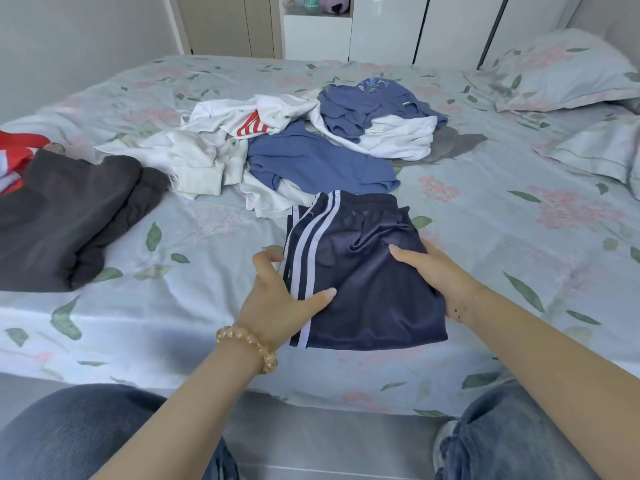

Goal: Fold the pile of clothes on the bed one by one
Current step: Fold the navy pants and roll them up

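The left hand [277, 299] grips the left edge of the navy shorts [360, 271], thumb laid on top over the stripes and fingers curled at the edge. The right hand [433, 271] clasps the right edge, thumb flat on the fabric, fingers hidden beneath. The shorts are shiny dark navy with pale lilac side stripes, folded into a narrow rectangle lying on the near part of the bed [519, 237]. Their long axis runs near to far, elastic waistband at the far end, hem toward the person. Just beyond lies the unfolded pile of clothes [311, 140], white and blue; a dark grey garment [65, 216] lies well apart at left.
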`<state>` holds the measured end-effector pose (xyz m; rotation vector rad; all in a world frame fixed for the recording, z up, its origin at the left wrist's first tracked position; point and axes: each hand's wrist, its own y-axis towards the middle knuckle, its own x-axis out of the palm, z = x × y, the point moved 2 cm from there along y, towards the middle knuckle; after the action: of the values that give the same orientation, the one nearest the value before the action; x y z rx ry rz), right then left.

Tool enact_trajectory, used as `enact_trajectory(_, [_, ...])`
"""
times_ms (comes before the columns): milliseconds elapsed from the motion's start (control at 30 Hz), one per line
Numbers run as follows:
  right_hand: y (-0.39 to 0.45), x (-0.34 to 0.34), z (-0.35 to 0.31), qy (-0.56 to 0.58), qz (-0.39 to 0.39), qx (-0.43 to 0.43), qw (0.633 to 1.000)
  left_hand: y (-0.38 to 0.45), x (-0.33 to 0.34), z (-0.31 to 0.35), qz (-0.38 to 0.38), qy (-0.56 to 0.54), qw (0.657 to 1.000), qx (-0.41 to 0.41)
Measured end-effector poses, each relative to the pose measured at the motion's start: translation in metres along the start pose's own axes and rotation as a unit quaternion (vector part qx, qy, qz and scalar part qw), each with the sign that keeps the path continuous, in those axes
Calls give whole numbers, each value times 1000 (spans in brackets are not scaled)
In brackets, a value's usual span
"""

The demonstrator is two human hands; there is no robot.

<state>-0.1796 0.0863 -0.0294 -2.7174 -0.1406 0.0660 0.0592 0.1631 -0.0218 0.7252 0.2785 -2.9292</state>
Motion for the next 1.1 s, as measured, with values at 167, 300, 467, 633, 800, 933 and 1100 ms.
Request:
enact_trajectory(167, [-1,0,1,23,18,-10,1000,-31,0,-15,23,37,998,41])
enact_trajectory(300, [-7,0,0,28,10,-13,999,-41,-1,-18,93,103,986,92])
enact_trajectory(467, [-13,-3,0,25,4,2,1000,-36,-25,-17,27,-127,989,73])
enact_trajectory(633, [-18,-3,2,23,-7,15,1000,-24,-48,-27,-120,-218,966,62])
enact_trajectory(800, [-16,1,4,40,6,5,999,-13,-55,-38,-204,-176,963,-23])
enact_trajectory(933, [-13,4,2,55,14,5,998,-8,-42,-12,-121,-239,958,-103])
enact_trajectory(1100, [-13,18,-7,49,18,-19,998,19,-16,9,-63,-232,952,-190])
